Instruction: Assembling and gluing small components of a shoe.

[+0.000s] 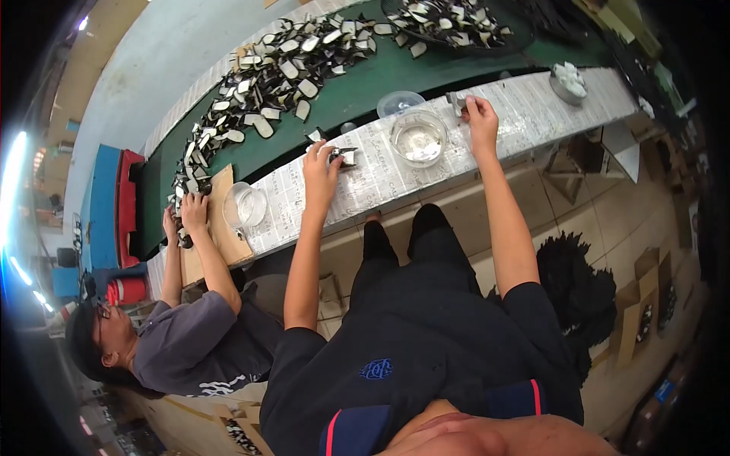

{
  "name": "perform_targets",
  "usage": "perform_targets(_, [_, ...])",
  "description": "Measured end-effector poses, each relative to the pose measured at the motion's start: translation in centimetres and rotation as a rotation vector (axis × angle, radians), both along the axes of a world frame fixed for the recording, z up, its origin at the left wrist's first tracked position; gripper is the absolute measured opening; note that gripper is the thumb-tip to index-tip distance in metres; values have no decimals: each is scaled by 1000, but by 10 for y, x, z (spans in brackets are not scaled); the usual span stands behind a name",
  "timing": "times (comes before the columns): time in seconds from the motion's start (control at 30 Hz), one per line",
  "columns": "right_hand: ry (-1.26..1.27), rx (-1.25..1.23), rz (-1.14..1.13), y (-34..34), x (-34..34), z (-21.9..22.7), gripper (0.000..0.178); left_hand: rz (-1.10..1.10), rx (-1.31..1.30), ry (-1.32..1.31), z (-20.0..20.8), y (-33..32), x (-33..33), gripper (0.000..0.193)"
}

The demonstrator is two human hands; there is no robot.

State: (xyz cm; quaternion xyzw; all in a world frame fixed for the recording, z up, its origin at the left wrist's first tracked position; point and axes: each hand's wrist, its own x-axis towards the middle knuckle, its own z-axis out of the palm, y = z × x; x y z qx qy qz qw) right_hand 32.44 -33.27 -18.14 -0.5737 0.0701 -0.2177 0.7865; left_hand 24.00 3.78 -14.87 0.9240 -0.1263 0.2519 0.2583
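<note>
Table (372, 179): glossy, pale printed covering.
Pile (293, 67): black-and-white, rounded tongue shapes, upper left, on smooth green surface (366, 93).
Bowl (395, 146): clear, round, between the hands.
Piece (348, 157): white face, dark pointed edges; at the table, upper centre.
Left hand (319, 169): forearm reaching up, fingers grasping the piece.
Right hand (481, 125): arm extended, fingers pinching grey scrap (456, 102), right of bowl.

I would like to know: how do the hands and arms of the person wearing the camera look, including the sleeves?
The left hand and right hand wear no gloves, and no watch or bracelet shows. Both forearms are bare; short, plain black sleeves, left and right, cover the upper arms.
</note>
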Motion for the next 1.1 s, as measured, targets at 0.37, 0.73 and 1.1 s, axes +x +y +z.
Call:
perform_targets(0.37, [-26, 243, -8, -7, -4, 7, 22, 22, -1381, 513, 15, -25, -118, 29])
perform_targets(0.73, [-111, -722, 267, 98, -237, 116, 23, -116, -1729, 711, 13, -34, -181, 38])
perform_targets(1.1, [-444, -1067, 386, 128, -262, 111, 30, -220, -1751, 769, 12, -56, -193, 42])
